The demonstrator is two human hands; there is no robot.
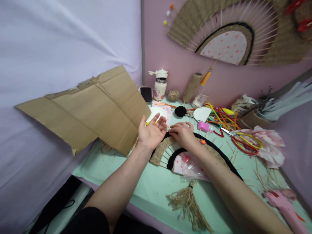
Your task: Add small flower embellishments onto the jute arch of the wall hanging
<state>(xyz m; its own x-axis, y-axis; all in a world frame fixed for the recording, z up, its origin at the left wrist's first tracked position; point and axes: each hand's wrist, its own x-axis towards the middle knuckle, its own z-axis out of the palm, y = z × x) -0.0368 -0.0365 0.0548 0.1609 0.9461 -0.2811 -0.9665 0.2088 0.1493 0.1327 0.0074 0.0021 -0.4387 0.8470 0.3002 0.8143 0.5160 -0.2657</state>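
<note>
Left hand: the left hand [152,131] is held palm up with the fingers spread loosely open, nothing being gripped; a thin yellow stick [156,122] is seen just beyond its fingertips, contact not being clear.
Right hand: the right hand [182,133] is laid palm down, fingers curled slightly, pressed on the upper edge of the fan; whether anything is pinched cannot be told.
Fan: a half-round woven fan of tan twine, black yarn and bare wooden spokes [165,152] is laid flat on the mint-green table [151,185], under both hands, with a jute tassel [187,203] trailing toward the near edge.
Cardboard: a flattened brown cardboard sheet [97,107] is leaned against the white cloth at the left, just beside the left hand.
Behind the hands: a black pompom [180,111], a white paper disc [158,113] and a pink block [203,126] are set near the fan.
Right side: red-handled scissors [240,141] are laid among coloured sticks.
Wall: a larger woven fan [226,32] is hung on the pink wall.
</note>
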